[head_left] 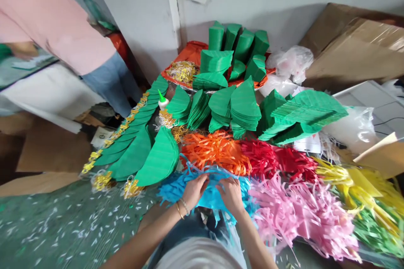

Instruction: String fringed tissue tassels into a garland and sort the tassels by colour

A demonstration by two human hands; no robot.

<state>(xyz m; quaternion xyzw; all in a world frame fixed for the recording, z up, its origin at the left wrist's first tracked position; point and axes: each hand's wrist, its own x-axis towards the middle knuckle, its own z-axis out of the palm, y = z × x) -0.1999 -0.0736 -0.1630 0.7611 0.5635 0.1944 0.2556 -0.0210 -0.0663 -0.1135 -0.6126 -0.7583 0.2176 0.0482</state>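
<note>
Pale grey fabric (197, 256) fills the bottom edge of the view, with a denim lap (186, 227) just beyond it. Over the lap, the left hand (195, 190), with thin bangles (182, 207) on its wrist, and the right hand (232, 195) both rest on a bunch of blue fringe (192, 191) and nearly meet. Each grip is curled down onto the paper strips; whether either is pinching or only pressing, I cannot tell.

Beside the blue, orange fringe (214, 153) and red fringe (277, 157) lie farther out, pink fringe (303, 218) sits just right of the right hand, and yellow fringe (347, 176) and green fringe (375, 231) spread beyond it. Past these are stacks of green corrugated paper shapes (233, 107), some standing upright against the wall (132, 8). A glue bottle (163, 101) stands among them, gold tinsel (102, 180) trims a row of green semicircles (159, 157), and an orange bag (186, 54) lies beneath the rear stacks. White plastic (290, 65) and cardboard (356, 46) sit to the right. Paper scraps (78, 227) dot the floor (44, 201), and a co-worker in a pink top (59, 21) stands at upper left.
</note>
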